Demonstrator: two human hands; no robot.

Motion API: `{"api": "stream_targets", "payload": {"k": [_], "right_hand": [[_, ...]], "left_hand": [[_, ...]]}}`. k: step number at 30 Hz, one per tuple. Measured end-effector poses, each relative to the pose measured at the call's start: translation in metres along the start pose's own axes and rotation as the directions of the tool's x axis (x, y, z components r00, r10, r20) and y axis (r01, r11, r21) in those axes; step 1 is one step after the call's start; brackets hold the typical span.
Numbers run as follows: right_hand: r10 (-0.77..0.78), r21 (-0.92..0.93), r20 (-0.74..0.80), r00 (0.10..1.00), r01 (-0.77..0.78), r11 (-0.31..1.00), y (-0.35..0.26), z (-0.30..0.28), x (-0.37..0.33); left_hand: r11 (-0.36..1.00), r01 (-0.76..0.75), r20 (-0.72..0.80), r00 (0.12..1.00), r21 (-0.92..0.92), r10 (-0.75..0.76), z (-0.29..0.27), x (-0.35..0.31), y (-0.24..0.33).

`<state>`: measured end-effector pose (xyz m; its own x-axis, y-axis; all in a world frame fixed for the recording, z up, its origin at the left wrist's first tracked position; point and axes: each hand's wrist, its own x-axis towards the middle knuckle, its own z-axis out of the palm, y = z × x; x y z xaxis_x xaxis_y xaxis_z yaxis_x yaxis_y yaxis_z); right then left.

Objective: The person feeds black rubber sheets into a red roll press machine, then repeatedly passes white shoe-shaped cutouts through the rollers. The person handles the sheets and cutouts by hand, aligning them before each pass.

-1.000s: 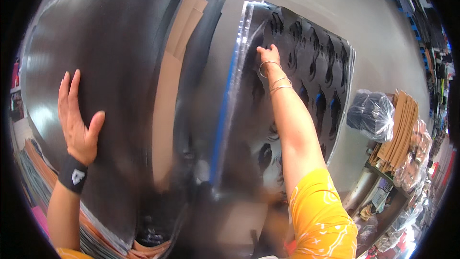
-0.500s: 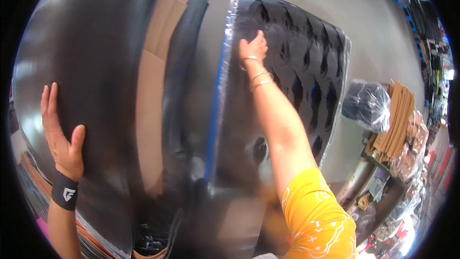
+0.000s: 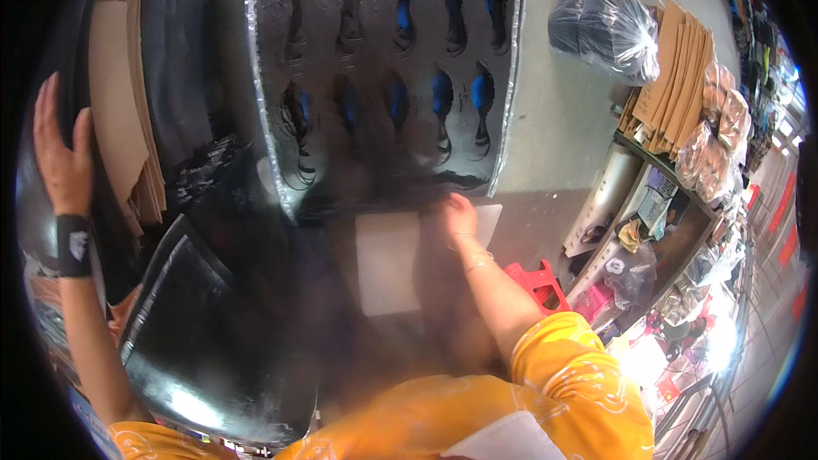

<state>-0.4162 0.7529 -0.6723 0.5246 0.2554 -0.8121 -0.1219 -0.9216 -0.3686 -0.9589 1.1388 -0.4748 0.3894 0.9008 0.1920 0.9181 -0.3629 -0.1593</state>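
We see the left hand [image 3: 65,166] spread wide, its straight fingers together and its thumb standing well apart; whether its palm touches the dark surface behind it, we cannot tell. Below it, a black cloth-like wristband [image 3: 74,245] wraps the wrist. Just beside it, to the right, stand long, flat brown boards [image 3: 119,94] with matt faces and stepped edges, and past them dark, smooth sheets [image 3: 175,43].

The right hand [image 3: 460,220] looks partly curled; blur hides its fingertips, so we cannot tell whether it grips anything. Directly above it, by the lower edge, is the black perforated sheet [image 3: 372,61], thin and slightly rippled, pierced by rows of long, curved, waisted openings, several showing blue behind. Bright silvery strips run down both its sides. Left of this hand we find a pale, plain rectangular panel [image 3: 388,268], and further left a glossy black sheet [image 3: 221,324] with a rounded corner and a strong shine.

Below and right of the right hand is a red stool [image 3: 538,283] of smooth, plastic-looking stuff. Well apart, up and right, a dark bundle [image 3: 601,30] sits in crinkled clear plastic, next to upright, creased cardboard pieces [image 3: 677,77].
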Motion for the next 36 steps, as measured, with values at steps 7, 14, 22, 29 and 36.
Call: {"api": "stream_targets", "payload": {"k": [7, 14, 22, 29, 36], "right_hand": [[0.361, -0.007, -0.226, 0.905, -0.373, 0.928, 0.046, -0.118, 0.117], [0.671, 0.517, -0.034, 0.74, -0.562, 0.646, 0.088, -0.098, 0.153], [0.501, 0.603, 0.204, 0.841, -0.512, 0.613, 0.072, -0.081, 0.152], [0.215, -0.2, 0.112, 0.97, -0.19, 0.961, 0.025, -0.062, 0.002], [-0.355, -0.03, 0.754, 0.553, 0.569, 0.822, -0.172, 0.105, -0.238]], "left_hand": [[0.375, 0.799, 0.749, 0.586, -0.469, -0.311, 0.086, -0.155, 0.255], [-0.841, 0.5, 0.723, -0.657, 0.206, -0.214, 0.181, -0.336, 0.368], [-0.933, 0.36, 0.928, -0.352, 0.014, -0.122, 0.172, -0.326, 0.362], [-0.614, 0.757, 0.865, -0.135, -0.225, -0.484, 0.057, -0.314, 0.395], [-0.677, 0.371, 0.736, 0.555, -0.636, -0.387, -0.263, -0.331, 0.343]]}}
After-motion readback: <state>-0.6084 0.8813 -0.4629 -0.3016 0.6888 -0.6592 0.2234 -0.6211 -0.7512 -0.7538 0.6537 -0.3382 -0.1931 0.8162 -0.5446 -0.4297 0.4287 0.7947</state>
